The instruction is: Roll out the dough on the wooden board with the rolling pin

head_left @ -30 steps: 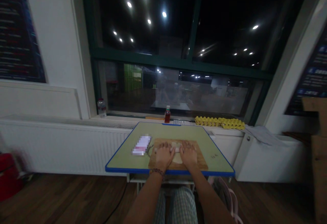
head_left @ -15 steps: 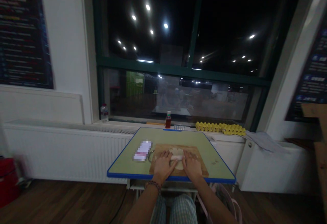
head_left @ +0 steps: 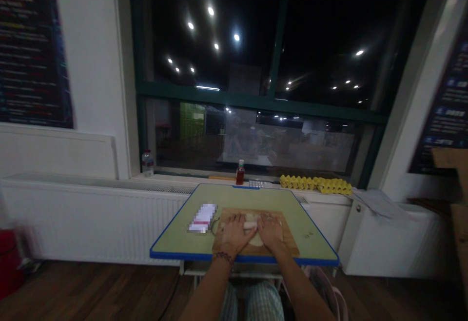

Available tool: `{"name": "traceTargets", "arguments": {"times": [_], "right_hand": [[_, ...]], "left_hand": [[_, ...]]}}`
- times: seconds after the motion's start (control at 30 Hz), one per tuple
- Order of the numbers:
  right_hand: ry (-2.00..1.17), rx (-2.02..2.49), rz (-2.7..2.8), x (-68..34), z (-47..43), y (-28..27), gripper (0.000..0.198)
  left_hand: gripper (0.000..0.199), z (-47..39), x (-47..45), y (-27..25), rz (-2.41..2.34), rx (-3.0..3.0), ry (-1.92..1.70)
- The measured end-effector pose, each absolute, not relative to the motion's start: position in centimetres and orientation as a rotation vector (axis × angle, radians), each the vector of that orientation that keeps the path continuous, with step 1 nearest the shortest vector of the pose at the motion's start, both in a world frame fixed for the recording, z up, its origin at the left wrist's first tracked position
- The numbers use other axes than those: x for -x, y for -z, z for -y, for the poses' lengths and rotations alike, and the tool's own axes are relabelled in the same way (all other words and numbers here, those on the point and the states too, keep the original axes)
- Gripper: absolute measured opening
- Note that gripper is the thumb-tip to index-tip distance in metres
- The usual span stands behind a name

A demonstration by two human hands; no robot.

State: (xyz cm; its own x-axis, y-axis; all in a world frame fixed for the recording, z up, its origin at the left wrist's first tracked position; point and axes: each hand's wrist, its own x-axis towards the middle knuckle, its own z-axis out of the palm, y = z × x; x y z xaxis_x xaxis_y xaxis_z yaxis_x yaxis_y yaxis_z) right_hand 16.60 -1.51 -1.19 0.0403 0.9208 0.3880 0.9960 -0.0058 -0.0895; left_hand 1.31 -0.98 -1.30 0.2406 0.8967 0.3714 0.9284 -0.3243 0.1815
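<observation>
Left hand and right hand laid palm-down over ends of pale rolling pin; whether fingers are closed round it cannot be told. Pin, set across flattened dough on wooden board, pushed slightly farther out than half second ago. Writing on dark wall poster too blurred to be read.

Left hand and right hand lie over a rolling pin on pale dough.
</observation>
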Motion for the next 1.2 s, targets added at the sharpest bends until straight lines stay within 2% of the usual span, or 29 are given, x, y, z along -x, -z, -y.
{"name": "traceTargets", "arguments": {"times": [0.3, 0.57, 0.87, 1.2], "right_hand": [[0.341, 1.994, 1.988, -16.5, 0.6, 0.7, 0.041], [0.374, 2.017, 2.034, -16.4, -1.0, 1.0, 0.041], [0.402, 2.019, 2.118, -16.3, -3.6, 1.0, 0.036], [0.291, 1.986, 2.117, -15.9, -5.4, -0.6, 0.031]], "left_hand": [[0.066, 0.3, -1.5, 0.8, 1.786, 2.415, 0.626], [0.049, 0.3, -1.5, -1.0, 1.737, 2.424, 0.601], [0.066, -3.1, -1.9, -0.3, 1.840, 2.394, 0.545], [0.060, -6.9, -2.1, 0.1, 1.911, 2.361, 0.588]]}}
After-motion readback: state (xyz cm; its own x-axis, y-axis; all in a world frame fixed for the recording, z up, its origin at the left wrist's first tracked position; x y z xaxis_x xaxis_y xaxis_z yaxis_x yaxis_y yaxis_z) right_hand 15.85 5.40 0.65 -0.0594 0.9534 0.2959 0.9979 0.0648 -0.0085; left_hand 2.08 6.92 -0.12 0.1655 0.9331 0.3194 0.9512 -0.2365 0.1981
